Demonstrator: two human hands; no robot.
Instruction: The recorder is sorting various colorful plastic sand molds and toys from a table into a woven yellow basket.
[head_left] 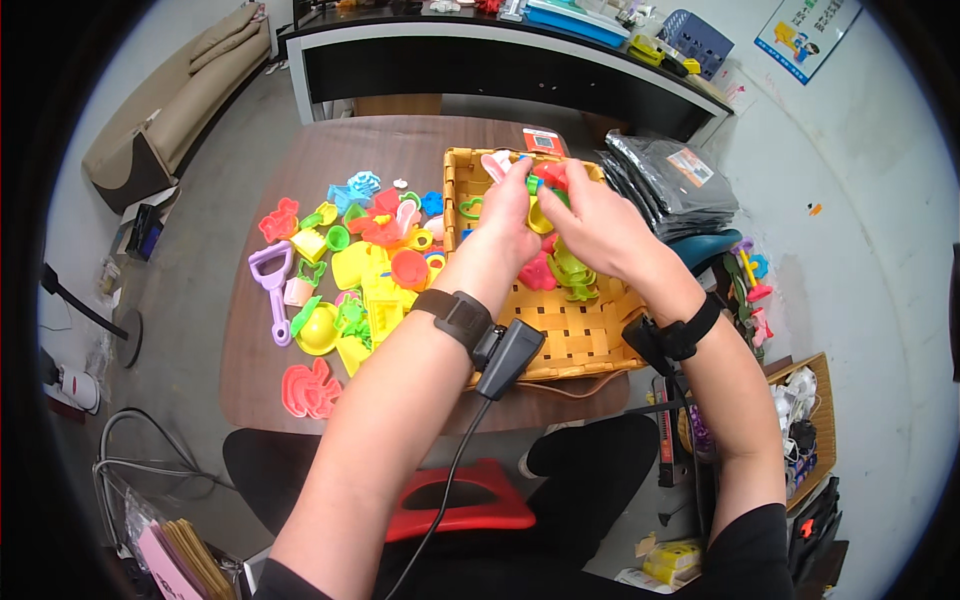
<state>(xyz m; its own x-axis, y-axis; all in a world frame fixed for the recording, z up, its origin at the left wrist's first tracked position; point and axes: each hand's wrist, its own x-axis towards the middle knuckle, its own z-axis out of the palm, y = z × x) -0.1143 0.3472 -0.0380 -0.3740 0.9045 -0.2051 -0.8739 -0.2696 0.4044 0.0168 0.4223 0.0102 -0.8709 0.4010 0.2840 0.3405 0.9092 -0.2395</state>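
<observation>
A long black desk with a pale edge (420,75) spans the top of the frame, and a beige upholstered sofa (190,90) stands at the upper left. In the centre is a brown wood-grained table (420,150) with rounded corners. On its right half rests a rectangular tan woven basket (590,335), just beside a stack of dark plastic-wrapped packages (665,185) at the upper right. A red plastic stool (510,515) shows at the lower centre. Left of the basket spreads a pile of multicoloured plastic toys (380,285).

The person's left hand (510,215) and right hand (600,220) are close together over the basket's upper part, fingers bent inward. Small pieces show at the fingertips: a red plastic piece (550,174) near the right hand and a pink-and-white plastic piece (492,165) near the left. Whether either hand pinches one cannot be told.

At the pile's left edge lies a purple plastic handled toy (275,285); a coral-pink plastic mould (310,388) lies below. Beneath the hands, a lime-green plastic toy (570,270) sits in the basket beside a smaller magenta plastic toy (538,270).
</observation>
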